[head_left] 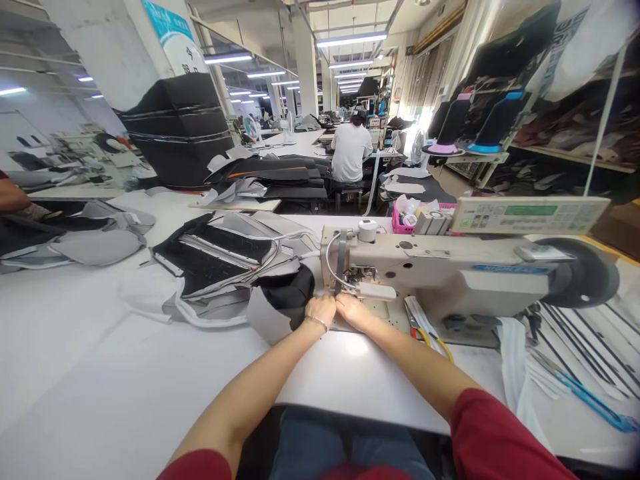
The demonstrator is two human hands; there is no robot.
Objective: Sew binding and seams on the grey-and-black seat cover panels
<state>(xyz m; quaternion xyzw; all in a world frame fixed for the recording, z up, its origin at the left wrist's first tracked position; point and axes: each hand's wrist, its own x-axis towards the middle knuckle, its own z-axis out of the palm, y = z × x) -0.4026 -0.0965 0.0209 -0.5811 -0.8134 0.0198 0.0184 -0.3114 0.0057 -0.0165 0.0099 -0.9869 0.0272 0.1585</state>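
Note:
My left hand (320,311), with a bracelet at its wrist, is closed at the edge of a black and grey fabric piece (285,293) just left of the needle area. Right beside it, nearly touching, my right hand (352,312) is closed with curled fingers under the head of a beige sewing machine (410,257). What the right fingers grip is hidden. The fabric runs left from my hands into a larger grey and black sewn panel (225,257) with white edging, spread over the white table (200,373).
Scissors with orange-yellow handles (425,333) lie right of my right hand. Further right are a white strip (514,360), blue-handled scissors (585,393) and several dark strips (585,340). A control panel (533,215) tops the machine. Another person's arm (14,199) is at far left.

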